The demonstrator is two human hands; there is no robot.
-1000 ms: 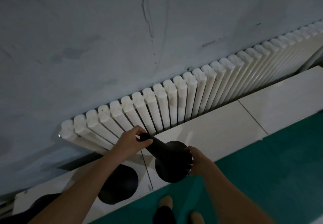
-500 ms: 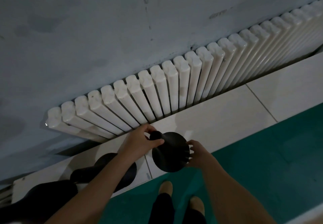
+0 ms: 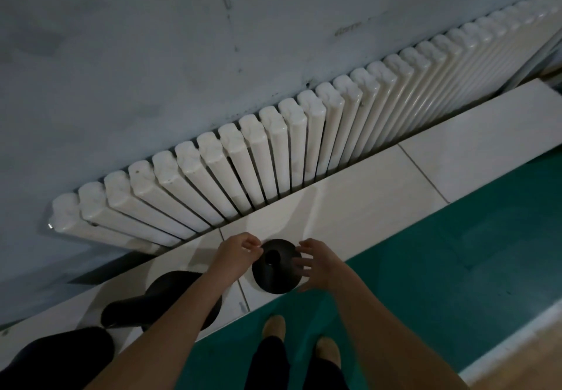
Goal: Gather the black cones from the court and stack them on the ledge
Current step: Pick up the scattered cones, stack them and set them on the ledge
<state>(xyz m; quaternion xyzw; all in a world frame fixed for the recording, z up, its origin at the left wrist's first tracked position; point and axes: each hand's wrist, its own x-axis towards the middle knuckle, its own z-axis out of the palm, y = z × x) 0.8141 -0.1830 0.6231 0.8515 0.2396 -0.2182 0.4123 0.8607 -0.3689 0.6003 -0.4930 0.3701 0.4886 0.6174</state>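
Note:
A black cone (image 3: 275, 277) stands upright on the white tiled ledge (image 3: 365, 195), seen from above with the hole in its tip showing. My left hand (image 3: 235, 252) hovers at the cone's left side with loosely curled fingers that end just short of the tip. On the cone's right side, my right hand (image 3: 317, 263) has its fingers spread and straight, over or touching the rim. A second black cone (image 3: 179, 286) lies on the ledge to the left with its tip pointing left, partly hidden by my left forearm.
A white column radiator (image 3: 273, 152) runs along the grey wall behind the ledge. Another black shape (image 3: 57, 359) sits at the bottom left. Green court floor (image 3: 441, 268) lies in front of the ledge, where my feet (image 3: 273, 327) stand.
The cone was tilted, with my left hand gripping its tip and my right hand on its base. Now it stands upright on the ledge and both hands have loosened from it.

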